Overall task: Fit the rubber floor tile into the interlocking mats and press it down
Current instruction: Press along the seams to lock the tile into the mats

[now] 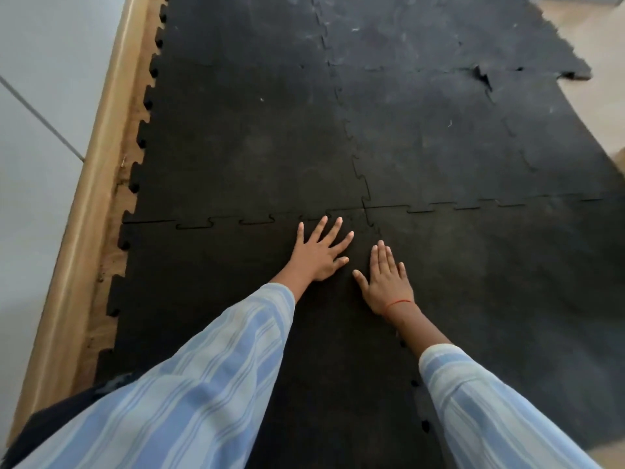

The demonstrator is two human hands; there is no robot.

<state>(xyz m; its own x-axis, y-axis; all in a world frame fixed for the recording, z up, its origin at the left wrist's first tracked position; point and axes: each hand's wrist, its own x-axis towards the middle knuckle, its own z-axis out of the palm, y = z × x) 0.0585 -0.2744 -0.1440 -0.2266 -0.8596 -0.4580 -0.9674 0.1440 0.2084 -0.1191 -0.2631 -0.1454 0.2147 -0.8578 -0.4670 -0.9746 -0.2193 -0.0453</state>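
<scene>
A black rubber floor tile (203,286) lies at the near left, its toothed far edge meeting the interlocking mats (257,137) along a seam. My left hand (319,253) lies flat on the tile's far right corner, fingers spread, fingertips near the seam. My right hand (385,280) lies flat beside it, palm down, close to the seam with the near right mat (507,282). Neither hand holds anything. My striped sleeves cover part of the tile's near end.
A wooden skirting strip (98,184) runs along the mats' left edge, with a pale wall (37,106) beyond. A far right mat (541,55) has a torn, lifted spot. Bare beige floor (605,93) shows at the right.
</scene>
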